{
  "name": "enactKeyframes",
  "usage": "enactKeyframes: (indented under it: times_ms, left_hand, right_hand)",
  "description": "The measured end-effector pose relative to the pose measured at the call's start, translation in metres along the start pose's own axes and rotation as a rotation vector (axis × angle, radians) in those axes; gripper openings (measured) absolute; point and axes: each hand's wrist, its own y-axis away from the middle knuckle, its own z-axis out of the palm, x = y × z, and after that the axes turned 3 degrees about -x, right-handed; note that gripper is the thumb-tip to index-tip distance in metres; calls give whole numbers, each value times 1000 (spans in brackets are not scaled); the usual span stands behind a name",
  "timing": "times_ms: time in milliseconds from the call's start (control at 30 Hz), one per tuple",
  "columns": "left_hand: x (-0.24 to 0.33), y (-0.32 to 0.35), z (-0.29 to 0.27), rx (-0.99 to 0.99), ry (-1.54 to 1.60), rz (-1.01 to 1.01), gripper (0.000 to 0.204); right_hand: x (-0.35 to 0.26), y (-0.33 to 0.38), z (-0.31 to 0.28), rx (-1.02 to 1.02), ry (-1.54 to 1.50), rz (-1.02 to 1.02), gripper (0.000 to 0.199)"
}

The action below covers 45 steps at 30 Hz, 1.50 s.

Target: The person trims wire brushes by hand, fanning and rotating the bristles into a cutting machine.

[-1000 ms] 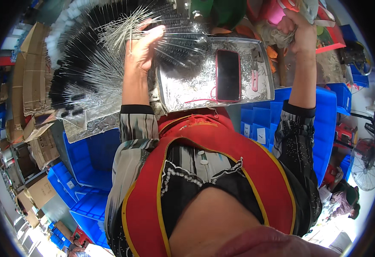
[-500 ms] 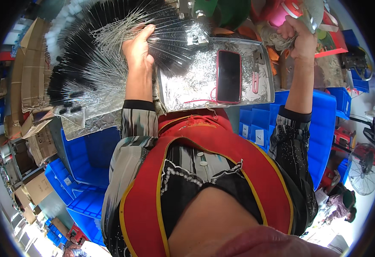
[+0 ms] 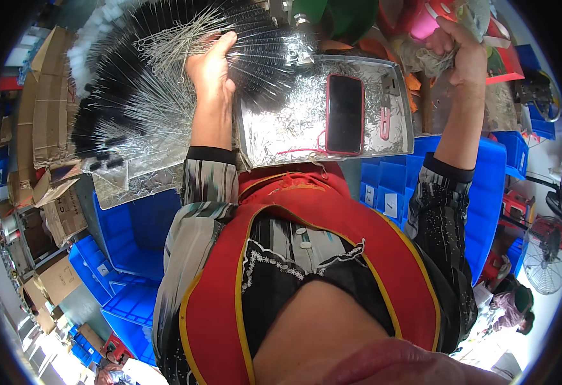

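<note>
My left hand (image 3: 210,72) is closed round a bundle of thin metal wires (image 3: 177,46) with looped ends, its thumb lying on top. Under and around it spreads a wide fan of black-bristled, thin wire brushes (image 3: 141,90). My right hand (image 3: 465,56) is raised at the far right with its fingers curled. What its fingers hold, if anything, cannot be made out; a crumpled pale material (image 3: 429,61) lies just beside them. Between the hands, a shallow tray (image 3: 255,151) holds many short wire bits, a dark-screened phone (image 3: 345,115) and a small pink-handled cutter (image 3: 384,123).
Green machine parts (image 3: 345,19) and a metal fitting (image 3: 301,51) stand beyond the tray. Blue bins (image 3: 486,192) are below the bench at right, with another blue bin (image 3: 130,237) at left. Cardboard boxes (image 3: 51,122) line the left side. A fan (image 3: 544,256) stands far right.
My right hand has shifted a little to the right, its forearm tilting outward. My left hand stays on the wire bundle, moved only slightly.
</note>
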Motion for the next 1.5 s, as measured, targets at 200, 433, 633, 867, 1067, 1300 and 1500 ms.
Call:
enactKeyframes:
  times_ms: [200, 433, 633, 867, 1067, 1300, 1500]
  left_hand:
    - [4, 4, 3, -4, 41, 1, 27]
    - [12, -3, -9, 29, 100, -43, 24]
    - [8, -6, -16, 127, 66, -23, 25]
    - [7, -7, -14, 157, 100, 6, 27]
    - [11, -5, -9, 170, 74, -32, 27]
    - [10, -6, -12, 194, 54, -19, 27]
    - [23, -8, -22, -221, -90, -302, 24]
  right_hand:
    - [46, 8, 7, 27, -85, -318, 23]
    - [29, 6, 2, 2, -100, -172, 23]
    - [8, 4, 6, 18, -90, -64, 24]
    - [15, 9, 9, 33, -20, -127, 25]
    - [-4, -9, -7, -49, -29, 48, 30]
    - [70, 2, 11, 47, -104, -409, 19]
    - [28, 5, 0, -2, -146, -174, 18]
